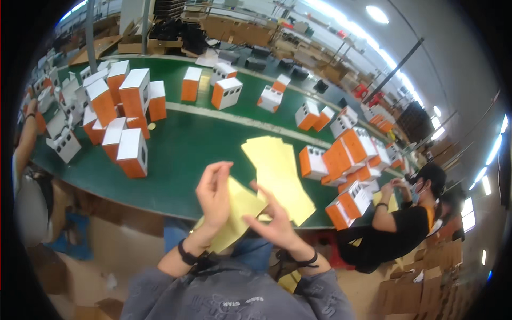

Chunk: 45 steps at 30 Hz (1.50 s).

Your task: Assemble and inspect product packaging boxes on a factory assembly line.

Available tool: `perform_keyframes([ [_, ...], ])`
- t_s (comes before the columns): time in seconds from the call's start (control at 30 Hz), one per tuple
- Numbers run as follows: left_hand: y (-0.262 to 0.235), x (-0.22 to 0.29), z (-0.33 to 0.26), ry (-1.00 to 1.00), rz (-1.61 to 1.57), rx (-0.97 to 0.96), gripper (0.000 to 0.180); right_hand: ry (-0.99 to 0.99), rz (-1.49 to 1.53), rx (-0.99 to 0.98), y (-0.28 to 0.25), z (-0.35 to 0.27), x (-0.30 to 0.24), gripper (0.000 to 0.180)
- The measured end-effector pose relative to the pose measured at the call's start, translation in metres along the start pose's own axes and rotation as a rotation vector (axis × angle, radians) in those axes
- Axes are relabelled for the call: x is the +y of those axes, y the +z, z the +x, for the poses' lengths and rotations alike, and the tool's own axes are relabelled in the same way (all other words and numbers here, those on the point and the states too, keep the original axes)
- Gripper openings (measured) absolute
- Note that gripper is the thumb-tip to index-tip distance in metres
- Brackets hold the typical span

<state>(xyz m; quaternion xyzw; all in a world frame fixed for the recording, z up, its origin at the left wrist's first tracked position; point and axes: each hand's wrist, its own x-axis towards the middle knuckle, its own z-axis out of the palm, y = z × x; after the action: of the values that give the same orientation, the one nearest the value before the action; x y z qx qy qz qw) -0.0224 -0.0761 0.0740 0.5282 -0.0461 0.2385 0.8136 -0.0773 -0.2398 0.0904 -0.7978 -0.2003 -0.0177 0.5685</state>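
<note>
My left hand (213, 196) is closed on a yellow sheet (233, 220), its fingers upright and pressed together along the sheet's left side. The sheet is tilted over the table's near edge, above my lap. At the sheet's right side is my right hand (277, 224), with thumb and forefinger spread apart around its corner; no firm grip shows. Just beyond my hands, a fanned-out pile of yellow sheets (277, 173) lies on the green table (186, 146). My palms partly hide the held sheet.
Orange-and-white boxes (133, 149) cluster at the left; more boxes (349, 154) are heaped at the right. Several stand along the far strip. A person in black (400, 224) works at the right; another person's arm (26, 138) shows at the left. Cardboard cartons (421, 288) stand at lower right.
</note>
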Motion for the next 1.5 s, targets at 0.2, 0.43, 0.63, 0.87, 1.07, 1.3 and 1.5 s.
perform_keyframes([
  [0.2, -0.015, 0.042, -0.012, -0.127, -0.118, -0.275, 0.023, -0.088, 0.233, 0.182, -0.018, 0.003, -0.015, 0.083],
  [0.43, -0.036, 0.053, -0.028, -0.237, -0.024, -0.294, 0.019, -0.021, 0.218, 0.069, -0.010, -0.010, -0.021, 0.076],
  [0.63, -0.039, 0.050, -0.021, -0.256, 0.119, -0.330, 0.016, -0.434, -0.421, 0.376, -0.005, 0.011, -0.031, 0.043],
  [0.87, -0.042, 0.039, -0.019, -0.216, 0.075, -0.461, 0.013, -0.456, -0.531, 0.363, 0.002, 0.020, -0.021, 0.032],
  [1.07, -0.048, 0.039, -0.016, -0.178, 0.174, -0.483, 0.025, -0.496, -0.610, 0.305, 0.001, 0.022, -0.023, 0.029],
  [1.3, -0.060, 0.036, -0.003, -0.063, 0.396, -0.590, 0.026, -0.582, -0.659, 0.154, -0.003, 0.030, -0.023, 0.022],
  [1.5, -0.057, 0.036, -0.001, 0.184, 0.532, -0.687, 0.023, -0.511, -0.628, -0.019, -0.011, 0.033, -0.022, 0.017],
])
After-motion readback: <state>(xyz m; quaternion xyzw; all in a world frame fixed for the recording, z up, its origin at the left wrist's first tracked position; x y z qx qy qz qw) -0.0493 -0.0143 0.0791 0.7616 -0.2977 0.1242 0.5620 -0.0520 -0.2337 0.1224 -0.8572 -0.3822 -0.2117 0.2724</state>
